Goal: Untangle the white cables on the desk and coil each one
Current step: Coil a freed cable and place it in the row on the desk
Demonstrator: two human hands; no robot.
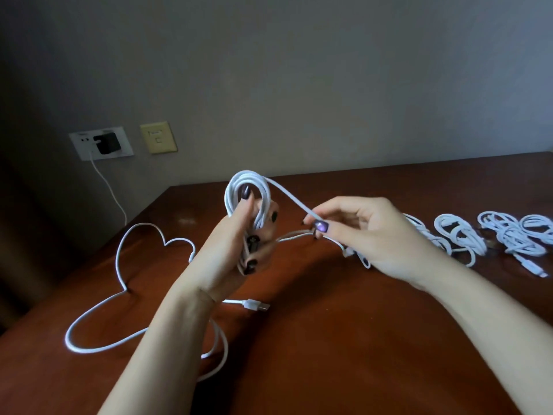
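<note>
A coil of thin white cable is held upright above the dark brown wooden table by the left hand, whose fingers are curled round the loops. The strand leaving the top of the coil is pinched between the thumb and forefinger of the right hand. Another long white cable with a USB plug is spread in loose curves on the table's left side. Small bundled white cables are laid in a row at the right. A black charger is plugged into a wall socket.
</note>
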